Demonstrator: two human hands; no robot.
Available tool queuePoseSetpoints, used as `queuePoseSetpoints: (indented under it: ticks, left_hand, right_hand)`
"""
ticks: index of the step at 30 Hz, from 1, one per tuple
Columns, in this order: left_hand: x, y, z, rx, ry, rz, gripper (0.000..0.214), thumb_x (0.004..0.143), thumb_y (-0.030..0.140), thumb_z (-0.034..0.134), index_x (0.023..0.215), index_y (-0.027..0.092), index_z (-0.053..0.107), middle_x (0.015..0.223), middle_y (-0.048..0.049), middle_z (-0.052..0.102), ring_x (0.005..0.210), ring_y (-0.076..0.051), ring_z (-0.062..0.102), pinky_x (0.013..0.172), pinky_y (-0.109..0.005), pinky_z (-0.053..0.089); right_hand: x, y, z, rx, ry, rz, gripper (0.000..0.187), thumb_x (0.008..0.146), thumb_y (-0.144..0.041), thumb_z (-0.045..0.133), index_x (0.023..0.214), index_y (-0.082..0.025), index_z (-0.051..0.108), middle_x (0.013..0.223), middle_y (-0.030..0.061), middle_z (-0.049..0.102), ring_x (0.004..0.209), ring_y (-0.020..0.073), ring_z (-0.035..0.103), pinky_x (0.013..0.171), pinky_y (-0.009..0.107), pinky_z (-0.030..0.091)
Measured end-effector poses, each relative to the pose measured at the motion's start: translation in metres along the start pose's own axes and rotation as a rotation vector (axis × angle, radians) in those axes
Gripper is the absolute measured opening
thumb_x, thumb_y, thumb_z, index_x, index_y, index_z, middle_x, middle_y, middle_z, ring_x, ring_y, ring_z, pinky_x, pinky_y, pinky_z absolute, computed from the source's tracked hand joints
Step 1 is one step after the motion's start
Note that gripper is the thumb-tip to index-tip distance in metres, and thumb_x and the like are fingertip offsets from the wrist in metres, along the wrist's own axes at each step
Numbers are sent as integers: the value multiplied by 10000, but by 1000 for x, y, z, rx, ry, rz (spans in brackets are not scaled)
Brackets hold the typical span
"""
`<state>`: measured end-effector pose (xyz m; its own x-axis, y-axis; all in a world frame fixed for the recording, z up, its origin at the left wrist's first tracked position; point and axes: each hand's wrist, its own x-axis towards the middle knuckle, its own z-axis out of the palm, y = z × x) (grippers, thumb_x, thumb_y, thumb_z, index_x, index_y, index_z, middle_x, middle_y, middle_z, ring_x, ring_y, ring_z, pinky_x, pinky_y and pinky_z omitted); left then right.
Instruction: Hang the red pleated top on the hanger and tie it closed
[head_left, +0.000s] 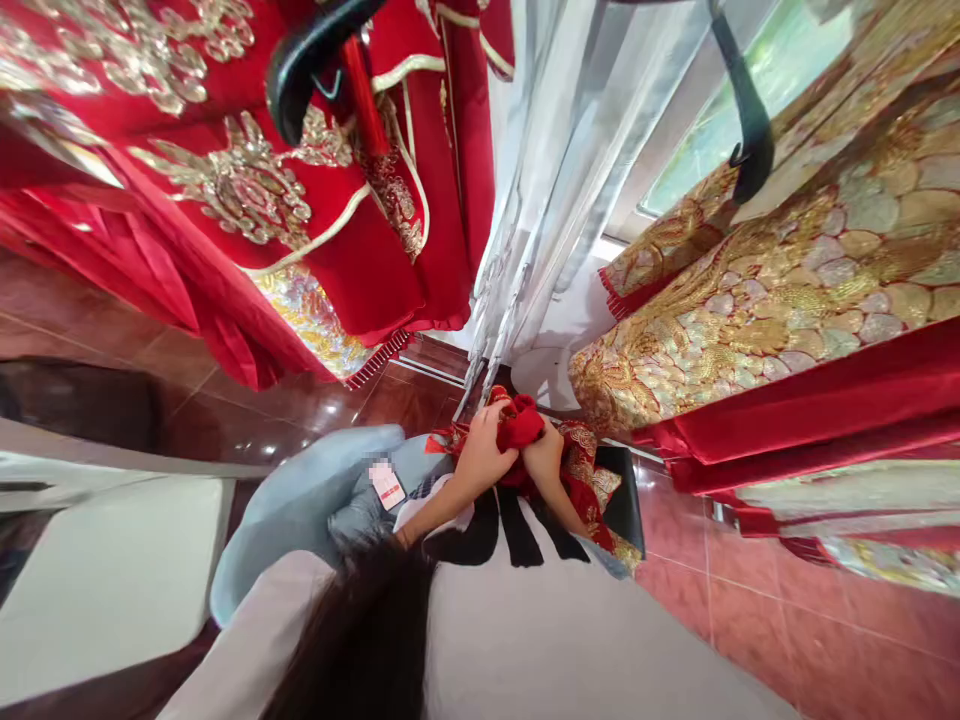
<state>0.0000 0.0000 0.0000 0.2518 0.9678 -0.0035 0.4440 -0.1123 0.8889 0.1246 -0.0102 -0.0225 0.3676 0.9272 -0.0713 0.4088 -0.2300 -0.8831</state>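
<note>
Both my hands are low in the middle of the head view, on a red embroidered garment [581, 495] with gold patterns, gathered in front of my body. My left hand [484, 450] grips a bunched red fold [523, 425] from the left side. From the right, my right hand [545, 455] closes round the same bunch. The fingers of the two hands nearly meet at the fold, and some fingertips are hidden by cloth. Part of the garment hangs to the right beside my right forearm. A phone [388, 485] with a lit screen lies left of my left forearm.
Red costumes with beaded gold decoration [255, 190] hang at upper left on a black hanger [289, 85]. Gold scale-patterned costumes [765, 310] hang at right near another black hanger [754, 150]. White curtains [540, 180] hang between them. A white chair seat [112, 590] stands at lower left.
</note>
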Motion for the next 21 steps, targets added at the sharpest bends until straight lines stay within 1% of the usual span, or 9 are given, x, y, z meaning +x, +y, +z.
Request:
queuePoseSetpoints:
  ticks: [2,4,7,10,15,18,21]
  left_hand:
    - [-1,-2,0,-4,-44,-2,568,641,75,598,1188,158,471,1204,-101,501,1161,-268,473,1059,-456,372]
    - [-6,-4,2,-36,-64,-11,531,647,84,605,1154,163,470,1183,-95,511,1143,-256,490,1048,-437,387]
    - [-21,-9,7,-138,-26,-46,508,682,97,588,1158,153,423,1189,-112,498,1141,-242,490,1045,-429,388]
    - [-34,-15,7,-163,-43,-77,474,687,98,589,1134,148,435,1152,-110,516,1097,-234,512,1008,-411,420]
    - [-46,-26,-10,-153,-69,-132,468,656,113,655,1090,171,490,1142,-83,540,1081,-226,527,991,-366,433]
    - [-52,-31,-17,-60,-129,-200,380,717,177,659,1058,169,493,1079,-71,569,1010,-211,558,929,-339,462]
    - [-53,-33,-16,57,-210,-214,256,765,220,620,984,154,505,1036,-87,575,970,-226,563,891,-351,470]
  right_hand:
    - [-1,3,1,15,13,12,277,637,-307,456,777,-134,622,797,60,664,661,146,513,669,260,417]
    - [-4,6,2,22,27,29,251,641,-313,469,753,-135,606,752,48,649,641,138,496,649,251,407]
    - [-14,7,3,13,32,57,205,658,-332,488,689,-140,554,649,18,591,601,120,452,604,232,371]
    - [-25,8,7,-9,5,82,212,665,-354,501,676,-143,525,597,-5,542,575,107,423,570,218,335]
    - [-37,12,18,-83,-135,107,226,630,-364,539,672,-144,513,588,-13,531,568,105,416,558,215,321]
    - [-40,17,21,-149,-234,112,239,605,-358,514,700,-141,538,610,-3,555,580,115,437,565,220,337]
    - [-39,21,22,-238,-309,97,272,603,-363,479,738,-139,553,654,15,585,601,128,460,586,231,363]
